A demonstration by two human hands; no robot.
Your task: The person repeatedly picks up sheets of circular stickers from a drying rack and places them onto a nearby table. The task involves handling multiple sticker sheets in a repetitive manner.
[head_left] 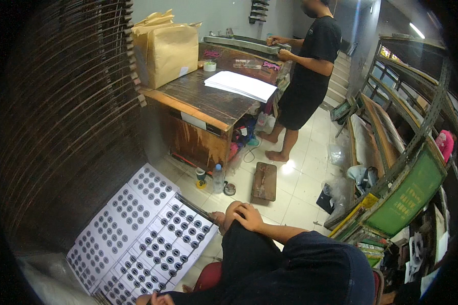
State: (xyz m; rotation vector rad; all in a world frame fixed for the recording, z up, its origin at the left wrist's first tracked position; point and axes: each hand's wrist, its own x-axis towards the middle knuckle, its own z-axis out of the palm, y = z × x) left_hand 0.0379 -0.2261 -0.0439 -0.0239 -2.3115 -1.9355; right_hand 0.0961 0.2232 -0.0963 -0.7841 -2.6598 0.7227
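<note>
My right hand point(247, 217) rests on my bent right knee, fingers spread and nothing held. At the lower edge my left hand point(161, 299) shows only in part, close to my left leg; most of its fingers are cut off by the edge. Beside it, large white sheets printed with rows of dark round marks point(152, 229) lie on the lower left. Thin bars cross over part of the sheets. I sit on a red chair point(210, 276).
Raised wire shelves of a rack point(76, 101) fill the left. Brown envelopes point(170, 53) and white paper point(241, 85) sit on a wooden desk point(188, 94). A barefoot person point(315, 66) stands beside it. A bottle point(218, 179) and brown box point(264, 182) are on the floor; framed screens point(404, 195) lean right.
</note>
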